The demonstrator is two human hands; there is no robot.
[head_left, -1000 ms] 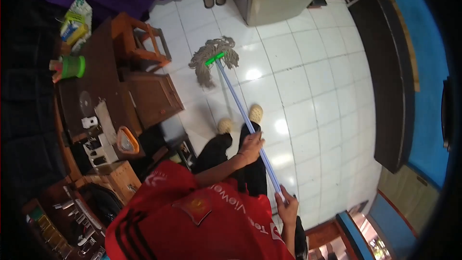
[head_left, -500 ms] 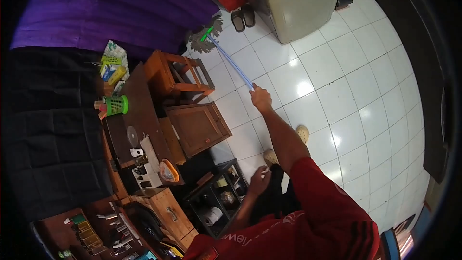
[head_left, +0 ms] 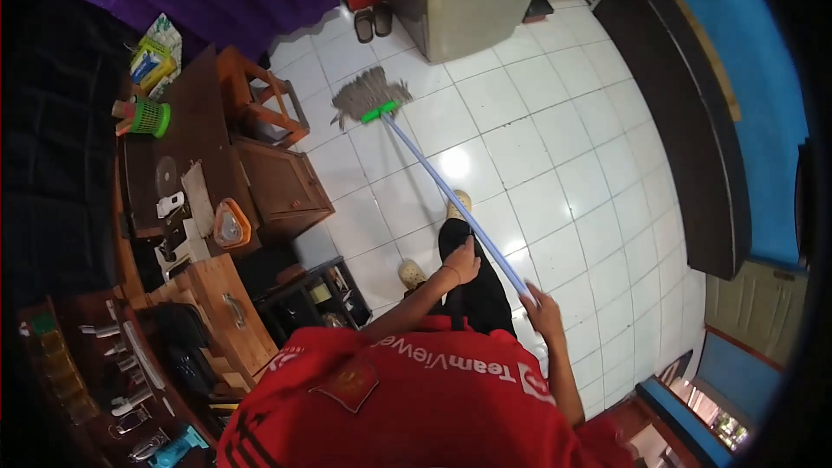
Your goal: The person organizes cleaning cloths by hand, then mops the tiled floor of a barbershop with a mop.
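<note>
The right arm reaches forward, its hand [head_left: 543,312] closed around the near end of the one mop's pole [head_left: 451,197]. The left hand [head_left: 463,265] is bent inward beside the pole, its grip unclear. The mop head [head_left: 371,97] lies toward the floor's [head_left: 555,182] far-left corner, near two dark slippers [head_left: 373,24].

On our tiled floor [head_left: 589,147], near the frame's top centre, sit sandals [head_left: 365,26], a fridge [head_left: 472,4] and, lower, the mop [head_left: 368,95], strings down.
</note>
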